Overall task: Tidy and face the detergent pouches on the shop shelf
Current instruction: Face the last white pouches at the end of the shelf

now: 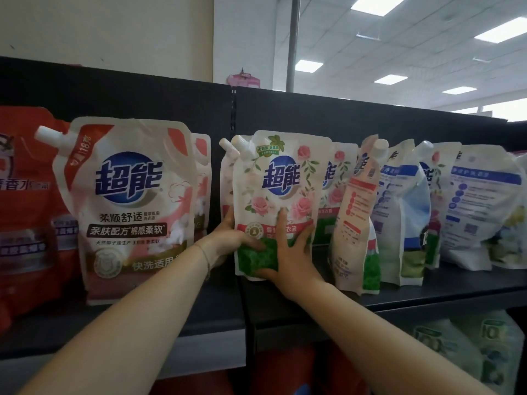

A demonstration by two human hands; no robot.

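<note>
White soft pouch printed with pink roses and a green base (278,178): upright, front facing out, at the front edge of the black metal shelf (427,292). Left edge gripped by left hand (228,238), thumb on the front. Lower front held by right hand (288,252), fingers spread, thumb at the bottom edge.

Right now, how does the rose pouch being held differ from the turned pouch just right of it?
The rose pouch faces forward, logo showing; the turned pouch shows its fine-print back. The left hand and right hand grip the rose pouch; nothing touches the turned pouch. The rose pouch's cap sits top left, the turned pouch's top right. Both have white caps and green at the base.
</note>
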